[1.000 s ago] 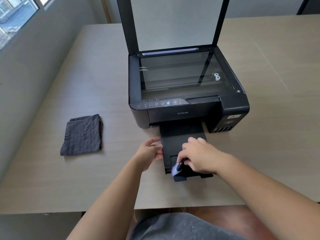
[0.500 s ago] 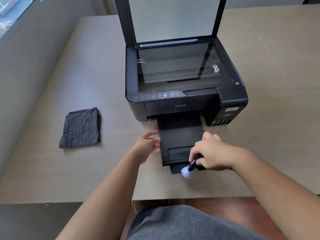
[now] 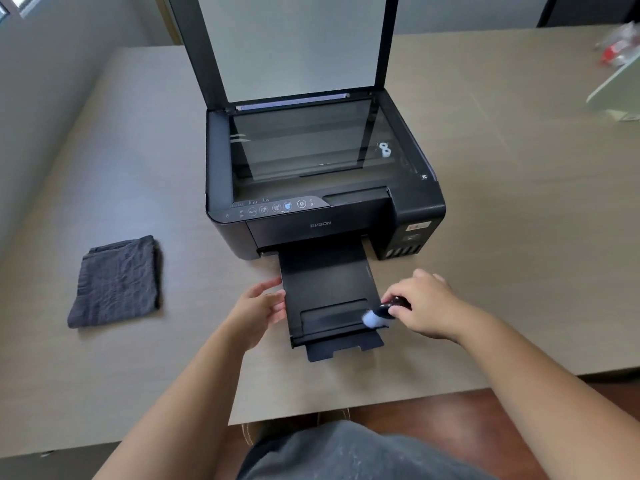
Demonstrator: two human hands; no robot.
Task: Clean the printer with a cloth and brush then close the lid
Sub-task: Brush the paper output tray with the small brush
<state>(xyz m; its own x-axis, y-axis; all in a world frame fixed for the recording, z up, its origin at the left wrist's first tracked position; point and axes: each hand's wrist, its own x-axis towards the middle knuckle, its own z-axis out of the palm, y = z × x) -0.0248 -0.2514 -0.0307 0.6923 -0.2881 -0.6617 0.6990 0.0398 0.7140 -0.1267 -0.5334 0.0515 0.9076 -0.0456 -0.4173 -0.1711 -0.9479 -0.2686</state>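
A black printer (image 3: 415,202) stands on the table with its scanner lid (image 3: 298,46) raised upright and the glass bare. Its black output tray (image 3: 325,282) is pulled out toward me. My right hand (image 3: 426,306) grips a small brush (image 3: 375,315) with a black handle; the pale bristles touch the tray's right front corner. My left hand (image 3: 259,310) rests against the tray's left edge, fingers partly curled on it. A folded dark grey cloth (image 3: 116,282) lies flat on the table, left of the printer and apart from both hands.
The beige table (image 3: 519,237) reaches to a grey wall on the left. A white object (image 3: 616,88) and a blurred red and clear item (image 3: 620,46) sit at the far right. The table's near edge runs just below the tray, above my lap.
My right hand has swept the brush from the tray's front flap to its right front corner. My left hand has stayed at the tray's left edge.
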